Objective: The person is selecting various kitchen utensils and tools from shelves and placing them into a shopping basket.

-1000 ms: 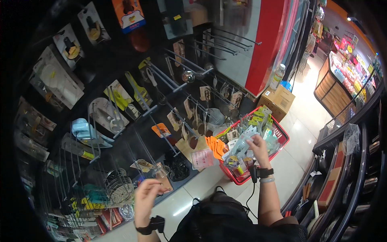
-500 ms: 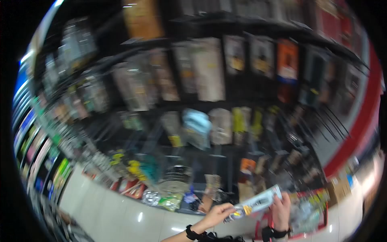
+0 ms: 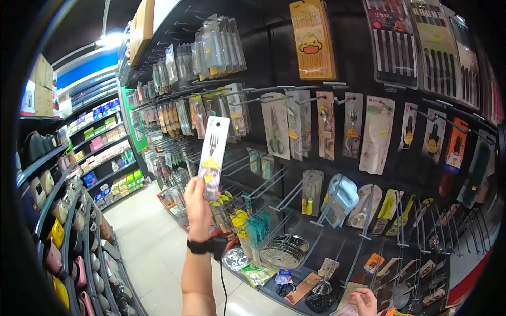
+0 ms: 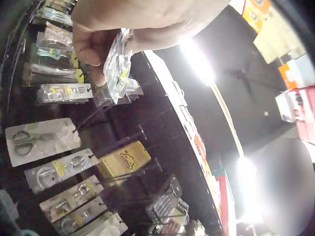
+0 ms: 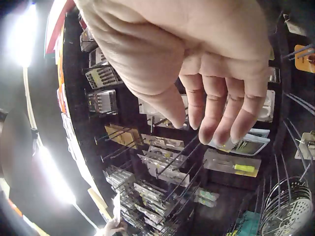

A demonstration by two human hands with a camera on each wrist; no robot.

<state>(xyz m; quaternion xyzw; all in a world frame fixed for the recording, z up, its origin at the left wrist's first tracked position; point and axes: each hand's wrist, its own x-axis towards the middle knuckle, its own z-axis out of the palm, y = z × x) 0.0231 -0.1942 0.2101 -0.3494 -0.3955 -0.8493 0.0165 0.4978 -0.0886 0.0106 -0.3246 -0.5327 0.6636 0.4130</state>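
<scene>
My left hand [image 3: 197, 208] pinches the lower end of a packaged fork [image 3: 215, 147], a white card with clear plastic over it, held upright before the racks. From the left wrist view the pack [image 4: 118, 71] appears edge-on between thumb and fingers. Behind it hang rows of carded utensils [image 3: 197, 113] on long hooks. Low at the bottom of the head view is my right hand [image 3: 363, 302], holding nothing. Its fingers [image 5: 211, 108] hang loosely bent in the right wrist view.
Metal hooks [image 3: 295, 195] jut out from the black wall panel. Carded scissors [image 3: 275, 126] and a light blue item [image 3: 340, 197] hang there. Round perforated steamer racks [image 3: 284, 250] sit low. Shelves of pans [image 3: 79, 247] line the left, across a tiled floor [image 3: 150, 231].
The right hand was over the red basket, then both hands held the pack. Now the left hand alone holds it, raised and further left; the right has let go. The head view has turned left.
</scene>
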